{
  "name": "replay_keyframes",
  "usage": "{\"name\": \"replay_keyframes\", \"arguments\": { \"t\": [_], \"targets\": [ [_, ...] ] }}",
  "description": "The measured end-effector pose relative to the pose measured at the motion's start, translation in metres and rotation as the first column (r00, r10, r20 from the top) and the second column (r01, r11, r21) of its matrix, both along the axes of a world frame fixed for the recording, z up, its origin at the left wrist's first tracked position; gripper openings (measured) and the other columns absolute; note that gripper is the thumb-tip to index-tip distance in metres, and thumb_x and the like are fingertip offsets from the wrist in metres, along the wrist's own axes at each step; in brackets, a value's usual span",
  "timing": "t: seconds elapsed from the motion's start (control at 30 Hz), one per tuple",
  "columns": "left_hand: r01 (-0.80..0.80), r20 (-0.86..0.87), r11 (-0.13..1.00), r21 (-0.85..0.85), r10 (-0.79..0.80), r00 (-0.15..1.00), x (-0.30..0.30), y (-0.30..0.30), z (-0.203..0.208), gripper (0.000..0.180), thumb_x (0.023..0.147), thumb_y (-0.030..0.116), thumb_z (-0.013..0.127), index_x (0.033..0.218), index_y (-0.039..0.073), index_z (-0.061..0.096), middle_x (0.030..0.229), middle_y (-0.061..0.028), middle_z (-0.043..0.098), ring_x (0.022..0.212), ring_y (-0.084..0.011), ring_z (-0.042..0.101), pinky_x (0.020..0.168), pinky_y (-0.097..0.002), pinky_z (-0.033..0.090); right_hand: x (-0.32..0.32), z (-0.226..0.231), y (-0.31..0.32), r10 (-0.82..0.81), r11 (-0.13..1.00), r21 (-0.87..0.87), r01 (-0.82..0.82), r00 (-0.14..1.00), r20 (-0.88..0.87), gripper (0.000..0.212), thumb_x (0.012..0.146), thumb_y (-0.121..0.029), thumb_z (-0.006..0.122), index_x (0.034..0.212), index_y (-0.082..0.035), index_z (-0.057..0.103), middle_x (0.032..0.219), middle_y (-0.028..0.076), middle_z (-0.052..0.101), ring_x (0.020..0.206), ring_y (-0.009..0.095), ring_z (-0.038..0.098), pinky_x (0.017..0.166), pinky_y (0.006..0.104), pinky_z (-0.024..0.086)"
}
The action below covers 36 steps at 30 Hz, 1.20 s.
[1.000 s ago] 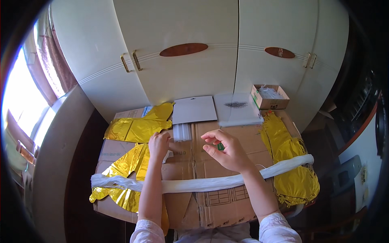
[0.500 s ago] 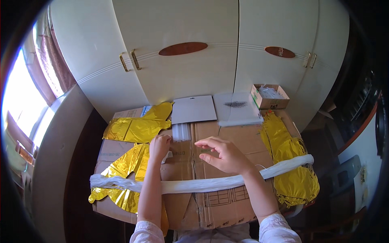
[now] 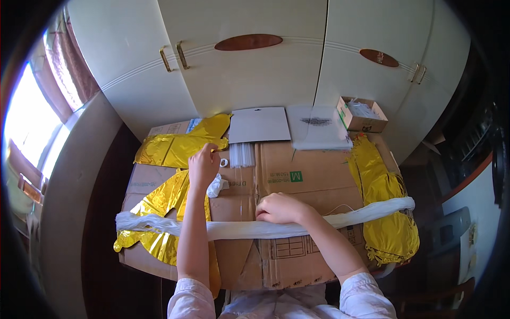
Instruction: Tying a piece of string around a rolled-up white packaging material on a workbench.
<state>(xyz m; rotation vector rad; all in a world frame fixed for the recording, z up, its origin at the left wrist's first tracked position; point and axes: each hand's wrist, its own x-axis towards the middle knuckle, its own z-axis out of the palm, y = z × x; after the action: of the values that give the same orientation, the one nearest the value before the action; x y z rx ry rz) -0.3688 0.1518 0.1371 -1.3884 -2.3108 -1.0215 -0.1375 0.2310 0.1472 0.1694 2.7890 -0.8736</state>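
Observation:
My left hand [image 3: 204, 164] is closed above the cardboard, beside a flat gold foil balloon [image 3: 164, 150]; what its fingers hold, if anything, is hidden. Just right of it are a small white ring [image 3: 223, 162] and a crumpled white piece [image 3: 217, 187]. Knuckles up, my right hand [image 3: 281, 208] has its fingers curled under at the far edge of a long bundle of white string [image 3: 239, 231]. Its fingertips are out of sight, so I cannot tell whether they grip a strand. The bundle lies across the cardboard, over a second gold balloon [image 3: 154, 204] and my left forearm crosses above it.
More gold foil balloons [image 3: 385, 228] are stacked at the right. Along the back are a white card [image 3: 260, 125], thin clear sticks [image 3: 242, 155], clear plastic bags [image 3: 319, 130] and a small open box [image 3: 366, 124]. Flattened cardboard [image 3: 308, 183] covers the table before white cabinets [image 3: 249, 80].
My right hand has come down and nearer to the string bundle, and its spread fingers have curled in. My left hand has shifted slightly farther away, uncovering the white ring. The view has tilted down.

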Motion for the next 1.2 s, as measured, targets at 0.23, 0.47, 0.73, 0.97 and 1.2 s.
{"name": "replay_keyframes", "arguments": {
  "t": [0.23, 0.47, 0.73, 0.97, 1.2],
  "targets": [
    [-0.007, 0.001, 0.998, 0.056, 0.006, 1.0, 0.006, -0.004, 0.015, 0.013, 0.077, 0.012, 0.056, 0.088, 0.007, 0.061, 0.063, -0.0073, 0.059, 0.063, -0.0241, 0.059, 0.064, -0.0366, 0.045, -0.008, -0.016, -0.002, 0.045, 0.999, -0.021, -0.046, 0.999, -0.029, 0.019, 0.079, -0.022, 0.057, 0.087, -0.006, 0.066, 0.088, 0.014, 0.065, 0.085, 0.03, 0.062, 0.077, 0.0403, 0.048],
    [0.096, -0.033, 0.981, 0.169, -0.092, 0.995, 0.016, -0.002, 0.025, 0.011, 0.076, 0.009, 0.056, 0.084, 0.004, 0.062, 0.07, -0.0092, 0.062, 0.07, -0.0257, 0.061, 0.068, -0.0368, 0.046, -0.008, -0.015, -0.002, 0.043, 0.995, -0.086, -0.052, 0.994, -0.101, 0.018, 0.081, -0.02, 0.055, 0.082, -0.003, 0.06, 0.084, 0.014, 0.062, 0.082, 0.031, 0.06, 0.073, 0.04, 0.046],
    [0.415, 0.406, 0.906, -0.085, -0.349, 0.845, 0.058, -0.013, 0.068, 0.017, 0.081, 0.013, 0.059, 0.094, 0.002, 0.064, 0.084, -0.0108, 0.066, 0.074, -0.0179, 0.063, 0.065, -0.0291, 0.049, -0.004, 0.01, 0.0, -0.013, 0.98, -0.197, 0.019, 0.999, 0.03, 0.017, 0.084, -0.02, 0.049, 0.087, -0.003, 0.05, 0.076, 0.013, 0.059, 0.072, 0.025, 0.058, 0.065, 0.0356, 0.044],
    [0.77, 0.51, 0.581, -0.263, -0.594, 0.622, 0.086, -0.02, 0.085, 0.027, 0.083, 0.029, 0.061, 0.092, 0.003, 0.065, 0.079, -0.012, 0.067, 0.072, -0.0239, 0.065, 0.067, -0.0324, 0.05, 0.024, 0.035, 0.019, -0.073, 0.822, -0.569, 0.002, 0.992, -0.103, 0.022, 0.087, -0.016, 0.051, 0.105, -0.005, 0.048, 0.068, -0.003, 0.043, 0.063, 0.007, 0.041, 0.059, 0.024, 0.038],
    [0.848, 0.469, 0.506, -0.161, -0.717, 0.516, 0.107, -0.028, 0.095, 0.016, 0.083, 0.021, 0.062, 0.089, 0.006, 0.065, 0.084, -0.0111, 0.065, 0.071, -0.0241, 0.062, 0.064, -0.0344, 0.048, 0.056, 0.069, 0.03, -0.276, 0.748, -0.662, -0.05, 0.884, -0.378, 0.022, 0.086, -0.006, 0.053, 0.107, -0.005, 0.047, 0.07, -0.007, 0.037, 0.063, 0.002, 0.034, 0.057, 0.0192, 0.031]
  ]
}}
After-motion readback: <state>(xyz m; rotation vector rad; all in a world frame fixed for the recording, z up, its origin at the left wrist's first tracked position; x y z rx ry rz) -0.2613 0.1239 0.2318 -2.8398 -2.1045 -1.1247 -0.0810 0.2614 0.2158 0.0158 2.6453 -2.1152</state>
